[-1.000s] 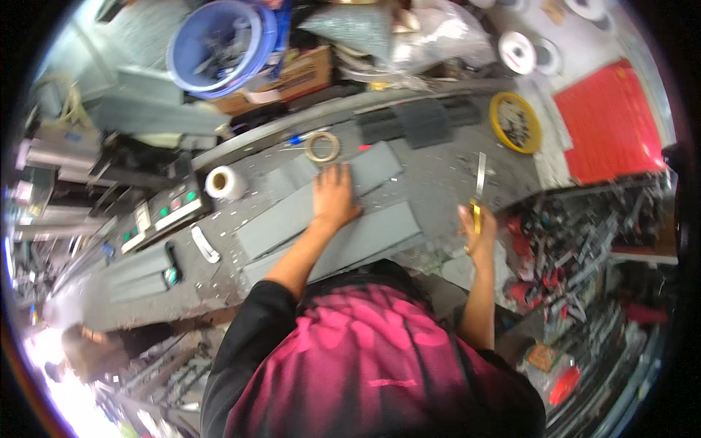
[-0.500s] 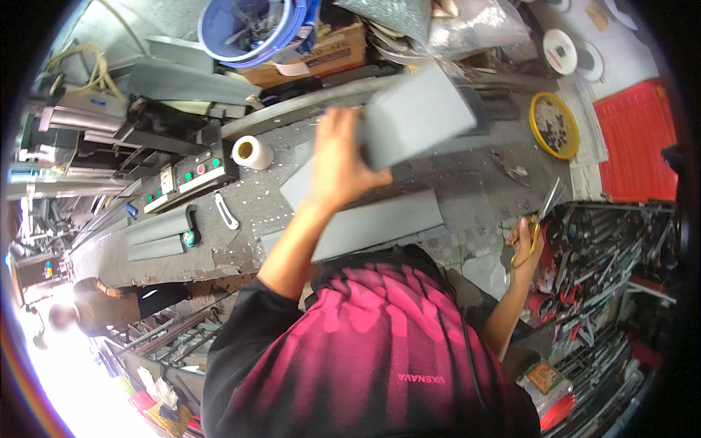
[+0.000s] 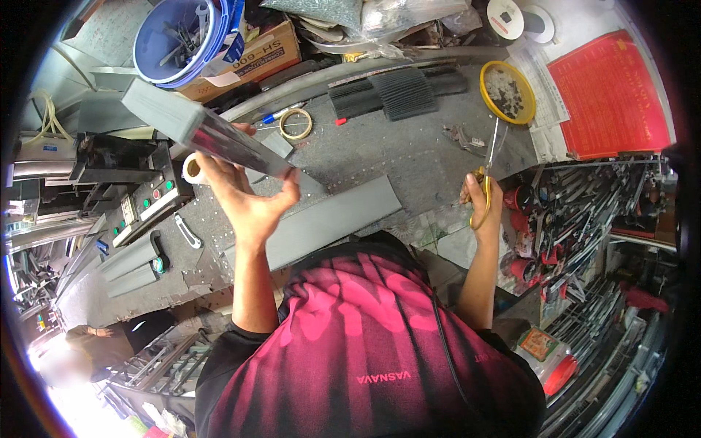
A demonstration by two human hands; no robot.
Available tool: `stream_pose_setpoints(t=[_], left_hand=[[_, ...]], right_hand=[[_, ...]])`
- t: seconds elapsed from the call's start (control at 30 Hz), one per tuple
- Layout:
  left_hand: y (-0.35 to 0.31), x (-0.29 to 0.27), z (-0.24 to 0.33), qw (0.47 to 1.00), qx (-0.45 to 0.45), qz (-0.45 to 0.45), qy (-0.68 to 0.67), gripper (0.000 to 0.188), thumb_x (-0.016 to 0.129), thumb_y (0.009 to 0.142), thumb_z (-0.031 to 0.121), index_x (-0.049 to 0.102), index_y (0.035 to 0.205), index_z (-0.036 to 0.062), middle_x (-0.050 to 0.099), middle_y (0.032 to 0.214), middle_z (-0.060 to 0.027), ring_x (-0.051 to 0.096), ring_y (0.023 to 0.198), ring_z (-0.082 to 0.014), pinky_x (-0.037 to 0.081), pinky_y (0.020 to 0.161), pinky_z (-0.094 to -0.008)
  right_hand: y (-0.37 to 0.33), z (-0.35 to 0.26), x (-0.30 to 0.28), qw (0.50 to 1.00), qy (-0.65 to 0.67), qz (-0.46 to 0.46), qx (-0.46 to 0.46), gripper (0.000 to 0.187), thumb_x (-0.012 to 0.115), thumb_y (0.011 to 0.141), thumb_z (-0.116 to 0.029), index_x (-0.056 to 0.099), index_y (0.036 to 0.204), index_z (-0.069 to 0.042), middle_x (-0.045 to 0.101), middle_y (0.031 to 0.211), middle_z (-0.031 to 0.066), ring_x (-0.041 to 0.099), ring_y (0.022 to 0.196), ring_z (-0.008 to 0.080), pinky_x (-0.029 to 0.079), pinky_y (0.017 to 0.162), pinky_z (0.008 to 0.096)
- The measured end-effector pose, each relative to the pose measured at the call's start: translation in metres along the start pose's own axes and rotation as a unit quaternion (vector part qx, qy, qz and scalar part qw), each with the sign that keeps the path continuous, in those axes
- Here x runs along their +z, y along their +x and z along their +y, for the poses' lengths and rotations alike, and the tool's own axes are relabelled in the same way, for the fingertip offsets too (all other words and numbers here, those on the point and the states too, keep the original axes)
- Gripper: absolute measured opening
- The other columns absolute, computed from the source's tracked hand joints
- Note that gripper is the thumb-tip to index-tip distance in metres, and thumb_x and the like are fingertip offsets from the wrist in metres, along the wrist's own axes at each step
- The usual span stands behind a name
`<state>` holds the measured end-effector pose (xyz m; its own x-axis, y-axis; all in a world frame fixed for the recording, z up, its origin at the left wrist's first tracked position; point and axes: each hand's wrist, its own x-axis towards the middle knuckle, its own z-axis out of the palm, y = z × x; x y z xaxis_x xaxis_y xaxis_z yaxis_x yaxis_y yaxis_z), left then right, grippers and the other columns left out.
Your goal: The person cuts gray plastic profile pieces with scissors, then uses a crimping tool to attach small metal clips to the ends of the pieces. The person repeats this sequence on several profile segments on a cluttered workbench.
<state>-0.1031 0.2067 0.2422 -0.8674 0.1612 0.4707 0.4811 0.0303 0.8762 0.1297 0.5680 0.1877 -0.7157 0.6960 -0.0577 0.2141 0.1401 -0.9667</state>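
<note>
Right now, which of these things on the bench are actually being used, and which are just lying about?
In use:
- long grey strip, lifted in the left hand
- yellow-handled scissors, gripped in the right hand

Lying about:
- second grey strip flat on the bench
- tape rolls
- yellow round dish
- blue bucket of tools
- red sheet

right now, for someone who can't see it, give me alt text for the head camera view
Seen from above, a person in a pink and black shirt lifts a long grey strip in the left hand and holds yellow-handled scissors in the right hand. Below lies a cluttered grey workbench with another grey strip, tape rolls and a blue bucket.
</note>
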Motion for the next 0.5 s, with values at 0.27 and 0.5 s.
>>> stream_pose_setpoints(t=[0.27,0.5], left_hand=[[0.008,-0.006,0.013,0.935,0.209,-0.117,0.26,0.102,0.078,0.08,0.035,0.031,0.162,-0.0027,0.056,0.131,-0.015,0.061,0.123,-0.0307,0.032,0.133,-0.059],[0.003,0.001,0.013,0.916,0.225,-0.175,0.283,0.11,0.075,0.079,0.043,0.028,0.165,-0.0082,0.061,0.135,-0.0205,0.066,0.127,-0.0339,0.035,0.131,-0.06]], right_hand=[[0.006,-0.024,0.015,0.999,-0.013,-0.016,-0.03,0.04,0.077,0.107,-0.038,0.065,0.098,-0.001,0.064,0.083,0.0057,0.063,0.073,0.016,0.054,0.068,0.0339],[0.004,-0.024,0.02,0.999,0.015,-0.022,-0.022,0.042,0.085,0.103,-0.043,0.066,0.1,-0.006,0.06,0.082,-0.0018,0.058,0.071,0.0086,0.051,0.065,0.0281]])
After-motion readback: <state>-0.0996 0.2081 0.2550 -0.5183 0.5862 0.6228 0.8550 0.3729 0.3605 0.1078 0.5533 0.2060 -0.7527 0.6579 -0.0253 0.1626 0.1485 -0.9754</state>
